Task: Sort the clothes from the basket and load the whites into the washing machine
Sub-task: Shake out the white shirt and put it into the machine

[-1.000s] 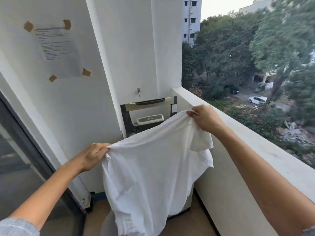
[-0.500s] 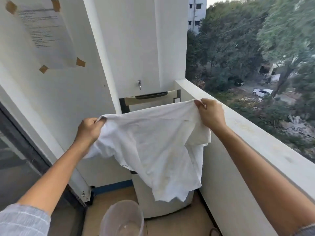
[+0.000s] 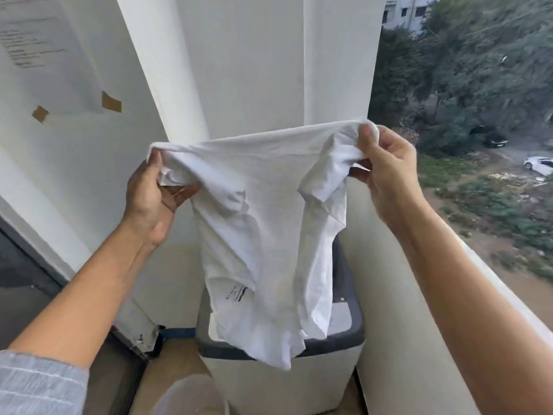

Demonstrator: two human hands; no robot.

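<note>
A sheet of printed paper (image 3: 45, 52) is fixed to the white wall (image 3: 74, 163) at upper left, with strips of brown tape (image 3: 111, 101) at its lower corners. A white pillar (image 3: 248, 64) rises behind. Along the right runs a pale balcony parapet (image 3: 449, 295). Beyond it stand leafy trees (image 3: 478, 70), with a pale building (image 3: 410, 10) at the top. Below, a white car (image 3: 538, 165) and a dark car (image 3: 495, 141) are parked near each other on the ground. At lower left is a dark glass door (image 3: 27, 295).

Matt white cloth shirt (image 3: 263, 223)
</note>
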